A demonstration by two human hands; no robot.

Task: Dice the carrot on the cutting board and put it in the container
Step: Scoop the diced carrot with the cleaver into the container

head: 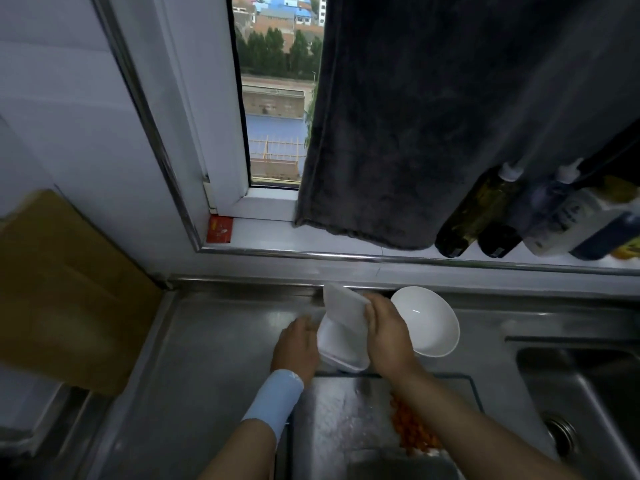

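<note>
Both grip the container (341, 344) for opening, left hand (298, 344) its base, right hand (384, 327) its lid (343, 304); scooping diced carrot (412, 427) in follows.

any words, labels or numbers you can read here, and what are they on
No text here can be read.
red packet on the window sill: gold marks, too blurred to read.
bottles on the sill: label print too small and blurred to read.
white container: no print shows.
</note>
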